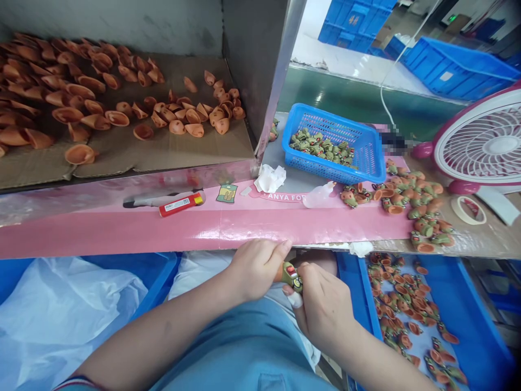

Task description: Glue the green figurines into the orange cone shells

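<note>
Both hands meet just under the pink table edge (203,231), above my lap. My left hand (254,269) is closed around the orange end of a small toy figure (291,275). My right hand (323,304) is closed too, pinching the figure's green end with red and black details; a white-wrapped fingertip (296,299) shows beneath it. Nearest to the hands is the blue bin (480,336) at the right, holding several similar green-and-orange figures.
A blue basket (368,157) holds green pieces; assembled figures (415,203) lie loose beside it. Orange cone-shaped shells (97,103) cover cardboard at the back left. A red lighter (181,205), a clear bottle (319,195), tape roll (468,209) and pink fan (484,141) sit on the table. A plastic-lined blue bin (61,309) stands at the left.
</note>
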A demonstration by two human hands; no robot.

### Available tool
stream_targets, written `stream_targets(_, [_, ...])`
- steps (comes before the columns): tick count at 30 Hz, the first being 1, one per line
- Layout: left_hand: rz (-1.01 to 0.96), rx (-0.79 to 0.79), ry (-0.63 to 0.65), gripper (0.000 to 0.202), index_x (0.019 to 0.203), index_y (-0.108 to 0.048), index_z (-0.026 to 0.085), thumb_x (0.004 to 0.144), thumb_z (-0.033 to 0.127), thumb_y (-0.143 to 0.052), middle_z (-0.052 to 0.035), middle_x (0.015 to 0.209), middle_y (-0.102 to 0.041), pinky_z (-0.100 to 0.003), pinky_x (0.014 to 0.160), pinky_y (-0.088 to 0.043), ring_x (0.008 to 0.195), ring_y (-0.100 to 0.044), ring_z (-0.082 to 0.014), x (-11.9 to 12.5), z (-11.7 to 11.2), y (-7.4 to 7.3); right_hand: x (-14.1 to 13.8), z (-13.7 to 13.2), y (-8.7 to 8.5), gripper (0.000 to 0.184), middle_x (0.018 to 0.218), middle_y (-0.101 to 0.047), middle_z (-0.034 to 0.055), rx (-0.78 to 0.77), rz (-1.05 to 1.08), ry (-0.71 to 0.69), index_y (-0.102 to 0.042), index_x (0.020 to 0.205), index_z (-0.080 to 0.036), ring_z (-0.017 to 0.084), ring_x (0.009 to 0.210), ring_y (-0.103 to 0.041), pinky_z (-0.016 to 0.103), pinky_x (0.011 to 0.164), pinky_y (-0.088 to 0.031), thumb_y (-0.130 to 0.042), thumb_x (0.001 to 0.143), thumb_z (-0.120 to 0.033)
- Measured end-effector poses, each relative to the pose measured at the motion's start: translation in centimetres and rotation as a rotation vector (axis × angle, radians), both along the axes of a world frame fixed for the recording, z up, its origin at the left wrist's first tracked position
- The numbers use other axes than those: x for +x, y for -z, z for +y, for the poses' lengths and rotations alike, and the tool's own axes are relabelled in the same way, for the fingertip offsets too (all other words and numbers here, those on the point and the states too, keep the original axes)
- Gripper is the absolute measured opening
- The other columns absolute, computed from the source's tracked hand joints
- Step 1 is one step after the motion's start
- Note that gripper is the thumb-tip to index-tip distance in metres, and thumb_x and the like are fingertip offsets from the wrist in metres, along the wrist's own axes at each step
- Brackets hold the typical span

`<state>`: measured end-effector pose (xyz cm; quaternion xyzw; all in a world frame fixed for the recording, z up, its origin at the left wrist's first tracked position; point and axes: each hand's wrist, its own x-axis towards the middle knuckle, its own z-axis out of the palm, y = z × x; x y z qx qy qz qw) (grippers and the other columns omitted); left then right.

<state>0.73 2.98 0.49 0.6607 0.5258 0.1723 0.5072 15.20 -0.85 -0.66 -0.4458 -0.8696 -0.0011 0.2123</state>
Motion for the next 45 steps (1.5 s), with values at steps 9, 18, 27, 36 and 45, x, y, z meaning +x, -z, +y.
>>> stream_targets(9, [0.025, 0.015, 0.001, 0.047, 0.044, -0.019, 0.02, 0.088, 0.038, -0.02, 0.0045, 0.04, -0.022, -0.026, 0.045, -0.019, 0.042, -0.025, -0.0114, 0.2, -0.1, 0.2, 0.0, -0.1, 0.2, 0.027, 0.055, -0.045, 0.0006, 0.015, -0.01, 0.015, -0.038, 0.068, -0.018, 0.013, 0.05, -0.04, 0.025, 0.048, -0.025, -0.025, 0.089, -0.031])
stream_targets(18, [-0.195, 0.037, -0.129, 0.041, 0.058, -0.039, 0.02, 0.088, 0.042, -0.022, 0.0041, 0.052, -0.039, -0.024, 0.052, -0.029, 0.051, -0.037, -0.011, -0.6, 0.0, 0.8, 0.8, 0.7, -0.2, 0.026, 0.059, -0.046, 0.0001, -0.173, 0.092, -0.019, -0.04, 0.075, -0.017, 0.012, 0.051, -0.042, 0.023, 0.048, -0.028, -0.025, 0.089, -0.033])
stream_targets(27, [-0.614, -0.263, 0.022, 0.04, 0.069, -0.05, 0.015, 0.087, 0.043, -0.028, 0.0, 0.061, -0.051, -0.025, 0.059, -0.041, 0.058, -0.05, -0.0117, -0.8, -1.4, 0.8, 1.4, 0.8, -0.4, 0.023, 0.062, -0.044, 0.0007, -0.144, 0.351, 0.017, -0.04, 0.078, -0.017, 0.011, 0.053, -0.039, 0.022, 0.049, -0.03, -0.027, 0.089, -0.033])
stream_targets(36, [-0.708, -0.541, 0.008, 0.043, 0.056, -0.038, 0.017, 0.082, 0.052, -0.033, 0.0028, 0.045, -0.047, -0.023, 0.045, -0.039, 0.039, -0.045, -0.0086, 0.0, -1.3, 1.2, 1.5, 0.7, -0.2, 0.025, 0.06, -0.044, 0.0009, -0.109, 0.304, 0.033, -0.04, 0.075, -0.017, 0.011, 0.052, -0.039, 0.023, 0.048, -0.03, -0.027, 0.089, -0.033])
stream_targets(45, [-0.665, -0.59, 0.052, 0.042, 0.057, -0.038, 0.018, 0.082, 0.051, -0.033, 0.0041, 0.043, -0.046, -0.027, 0.053, -0.044, 0.038, -0.042, -0.0072, 0.1, -1.2, 1.2, 1.7, 0.3, 0.2, 0.025, 0.058, -0.044, 0.0003, -0.132, 0.256, 0.077, -0.04, 0.075, -0.017, 0.011, 0.05, -0.04, 0.023, 0.048, -0.03, -0.026, 0.089, -0.033])
